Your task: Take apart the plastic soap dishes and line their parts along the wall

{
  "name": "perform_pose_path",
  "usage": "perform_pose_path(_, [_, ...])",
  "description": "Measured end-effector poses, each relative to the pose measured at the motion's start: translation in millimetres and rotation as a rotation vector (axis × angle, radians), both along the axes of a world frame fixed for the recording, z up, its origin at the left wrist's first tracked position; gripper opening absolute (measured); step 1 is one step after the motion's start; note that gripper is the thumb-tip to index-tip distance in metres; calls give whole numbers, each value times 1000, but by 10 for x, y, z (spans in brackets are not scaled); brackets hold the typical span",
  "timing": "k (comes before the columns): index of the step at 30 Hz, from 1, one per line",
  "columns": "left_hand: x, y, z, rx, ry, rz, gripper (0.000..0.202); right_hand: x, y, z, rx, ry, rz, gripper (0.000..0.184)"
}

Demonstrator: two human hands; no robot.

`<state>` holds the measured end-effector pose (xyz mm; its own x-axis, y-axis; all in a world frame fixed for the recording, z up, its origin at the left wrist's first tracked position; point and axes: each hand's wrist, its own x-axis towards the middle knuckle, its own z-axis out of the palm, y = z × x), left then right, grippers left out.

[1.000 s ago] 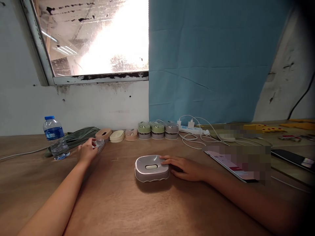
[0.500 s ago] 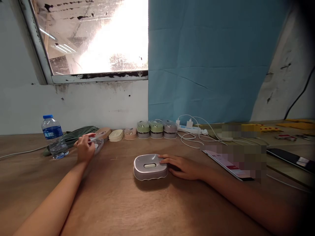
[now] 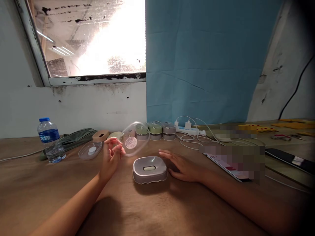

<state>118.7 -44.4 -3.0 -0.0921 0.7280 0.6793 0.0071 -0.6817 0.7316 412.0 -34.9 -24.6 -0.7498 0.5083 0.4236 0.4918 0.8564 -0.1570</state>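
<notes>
My left hand (image 3: 113,154) pinches the edge of a clear plastic lid (image 3: 140,149), held tilted up in the air. A round printed sticker (image 3: 131,142) shows on the lid. Just right of and below it, a mauve-grey oval box (image 3: 150,177) with a slot in its top stands on the table. My right hand (image 3: 182,166) lies beside the box's right side, fingers stretched out, holding nothing. Another clear lid (image 3: 85,152) with a white round patch rests on the table to the left of my left hand.
Along the wall stand a peach oval piece (image 3: 100,135), green boxes (image 3: 155,130) and a grey box (image 3: 168,130). A water bottle (image 3: 51,141) and dark green cloth (image 3: 77,139) are left. A power strip (image 3: 188,130) with cables and a tablet (image 3: 225,165) lie right.
My left hand has lifted a clear lid from the left and carried it right, near the mauve-grey box. My right hand's fingers have come off the box's top edge.
</notes>
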Motion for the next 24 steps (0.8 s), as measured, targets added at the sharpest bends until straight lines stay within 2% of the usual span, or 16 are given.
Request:
perform_pose_path(5, [127, 11, -163, -314, -31, -327, 36, 22, 51, -74, 91, 88, -14, 75])
perform_pose_path(8, [154, 75, -262, -431, -46, -416, 37, 22, 43, -85, 159, 88, 19, 74])
perform_pose_path(13, [166, 123, -306, -597, -62, -397, 42, 7, 13, -65, 182, -43, 78, 62])
perform_pose_path(20, [115, 128, -320, -608, 143, -224, 40, 8, 36, -37, 195, -70, 144, 51])
perform_pose_path(24, [76, 131, -319, -641, 241, -287, 43, 10, 33, -29, 218, -38, 190, 50])
